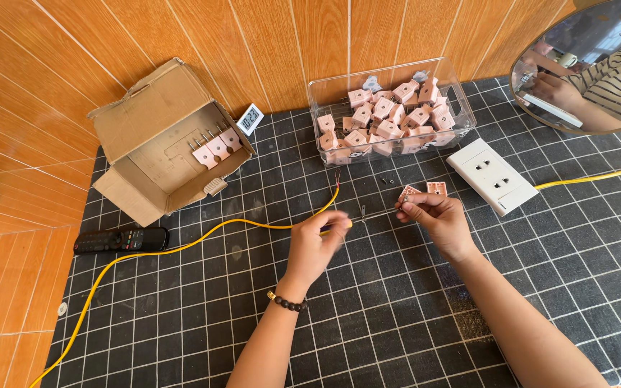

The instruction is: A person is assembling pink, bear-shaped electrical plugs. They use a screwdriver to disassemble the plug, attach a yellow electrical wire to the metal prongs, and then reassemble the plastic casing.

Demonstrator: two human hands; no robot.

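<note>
- Head view, centre of the frame: your left hand (315, 241) is pinched shut on the yellow cable (181, 246), which trails off toward the lower left corner.
- Just right of centre, your right hand (436, 215) is curled closed around a small pink plug part (410, 192), with a thin metal tool (365, 211) sticking out between the two hands.
- Another pink part (437, 188) lies just above that hand.
- Top centre: a clear tub (461, 108) full of pink parts.
- To the right, a white socket plate (492, 174).
- Upper left: an open cardboard box (145, 122); below it a black remote (120, 239).
</note>
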